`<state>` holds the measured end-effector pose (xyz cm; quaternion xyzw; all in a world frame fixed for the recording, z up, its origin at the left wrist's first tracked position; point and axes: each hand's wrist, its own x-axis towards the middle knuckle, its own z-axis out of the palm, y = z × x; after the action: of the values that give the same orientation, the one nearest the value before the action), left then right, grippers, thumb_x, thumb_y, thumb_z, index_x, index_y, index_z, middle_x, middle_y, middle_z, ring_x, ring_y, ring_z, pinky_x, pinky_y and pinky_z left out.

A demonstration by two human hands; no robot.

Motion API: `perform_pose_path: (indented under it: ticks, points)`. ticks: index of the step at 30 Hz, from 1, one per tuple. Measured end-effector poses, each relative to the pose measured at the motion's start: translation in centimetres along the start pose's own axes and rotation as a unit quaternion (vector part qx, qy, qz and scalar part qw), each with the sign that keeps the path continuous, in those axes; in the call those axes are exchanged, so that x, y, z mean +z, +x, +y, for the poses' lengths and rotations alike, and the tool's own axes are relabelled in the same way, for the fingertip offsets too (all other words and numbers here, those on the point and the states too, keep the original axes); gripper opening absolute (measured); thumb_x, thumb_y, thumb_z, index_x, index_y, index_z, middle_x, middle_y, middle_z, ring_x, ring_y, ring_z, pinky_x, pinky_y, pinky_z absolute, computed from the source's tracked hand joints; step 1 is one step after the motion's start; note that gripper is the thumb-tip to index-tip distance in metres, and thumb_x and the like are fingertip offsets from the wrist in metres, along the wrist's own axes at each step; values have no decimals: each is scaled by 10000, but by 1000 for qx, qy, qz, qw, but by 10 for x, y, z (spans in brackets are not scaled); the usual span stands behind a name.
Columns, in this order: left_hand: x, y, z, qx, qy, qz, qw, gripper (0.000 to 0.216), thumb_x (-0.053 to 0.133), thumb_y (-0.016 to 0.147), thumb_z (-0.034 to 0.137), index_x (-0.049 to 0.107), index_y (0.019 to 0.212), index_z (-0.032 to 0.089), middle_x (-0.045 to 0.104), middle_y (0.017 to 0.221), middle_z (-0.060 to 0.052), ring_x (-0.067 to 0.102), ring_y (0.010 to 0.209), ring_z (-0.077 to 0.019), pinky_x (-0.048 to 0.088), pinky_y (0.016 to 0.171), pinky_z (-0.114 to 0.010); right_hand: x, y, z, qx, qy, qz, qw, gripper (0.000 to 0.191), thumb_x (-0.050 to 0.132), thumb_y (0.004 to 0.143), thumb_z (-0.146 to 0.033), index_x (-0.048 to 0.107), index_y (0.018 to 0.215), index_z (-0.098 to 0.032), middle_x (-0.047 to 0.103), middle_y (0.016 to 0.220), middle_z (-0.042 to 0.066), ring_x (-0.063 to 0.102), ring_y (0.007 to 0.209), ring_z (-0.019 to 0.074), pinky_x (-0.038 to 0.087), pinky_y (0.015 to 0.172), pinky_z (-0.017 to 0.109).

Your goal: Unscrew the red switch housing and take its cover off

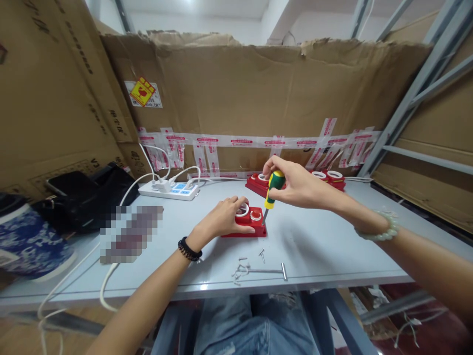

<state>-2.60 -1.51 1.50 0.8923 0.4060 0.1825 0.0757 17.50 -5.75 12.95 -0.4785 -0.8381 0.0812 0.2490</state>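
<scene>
A red block with white rings lies on the table in front of me. My left hand is closed over its left part, thumb along the near side and fingers across the top. In my right hand is a screwdriver with a green and yellow handle, tilted slightly. Its tip meets the right end of the block; whether a screw sits under it is too small to tell. Close to the table's front edge lie a metal T-shaped tool and several loose screws.
More red blocks with white rings stand at the back. A white power strip with plugged cables is at the back left. Left of it are a black bag and a blue patterned cup. Cardboard walls the table's rear.
</scene>
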Motion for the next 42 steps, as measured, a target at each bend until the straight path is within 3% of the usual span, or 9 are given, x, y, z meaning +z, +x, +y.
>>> perform_pose_path:
  ticks: [6,9,12,17,23,29,37,42]
  points:
    - [0,1,0,-2,3,-5,1000,644,597,655,689,489,1078,216,563,956,-73,576,825,-247,459,733,-367,6,-1,-1,-11,-55,20,998,189,507,797,-293,452,947,-193,587,880,55,525,750,168,382,647,297]
    - [-1,1,0,-3,1,-5,1000,642,602,651,686,487,1079,221,565,970,-75,578,821,-244,461,725,-359,4,-1,0,-16,-27,6,999,247,513,749,-202,421,979,-204,581,924,46,525,729,149,384,620,274]
    - [-1,1,1,-4,4,-3,1000,649,605,647,688,486,1086,225,564,965,-71,577,831,-250,459,724,-359,1,-2,-1,-16,-22,-17,999,323,555,710,-221,404,995,-213,576,948,45,521,704,143,376,588,263]
    - [-2,0,2,-7,-1,-6,1000,641,603,659,679,481,1095,224,564,988,-76,576,840,-249,459,733,-359,0,-3,-3,31,-112,-3,993,238,518,786,-330,415,953,-196,544,728,22,462,595,148,323,540,277]
    - [-2,0,3,-8,3,-4,1000,638,603,647,687,486,1071,224,561,965,-66,570,817,-239,450,711,-346,-5,-3,-3,-22,-25,-60,998,341,579,688,-203,419,987,-228,577,820,-5,499,661,125,344,543,235]
    - [-2,0,1,-6,0,-3,1000,639,596,646,693,493,1063,220,557,944,-64,567,797,-239,449,696,-348,-2,-2,-4,-17,-50,-24,998,119,567,728,-239,487,808,-205,567,709,-12,475,620,120,341,547,250]
    - [-2,0,2,-9,0,-12,1000,659,590,660,690,481,1103,214,564,998,-81,573,831,-252,457,741,-382,-9,-4,-6,-34,3,30,999,132,563,689,-175,496,801,-198,552,669,-30,463,568,94,348,518,234]
    - [-8,-2,3,12,34,23,999,794,596,650,700,416,1263,229,534,1160,-128,509,1072,-328,369,928,-527,-14,-9,-7,-43,17,52,998,127,562,698,-171,512,812,-198,573,712,-17,493,608,101,368,537,239]
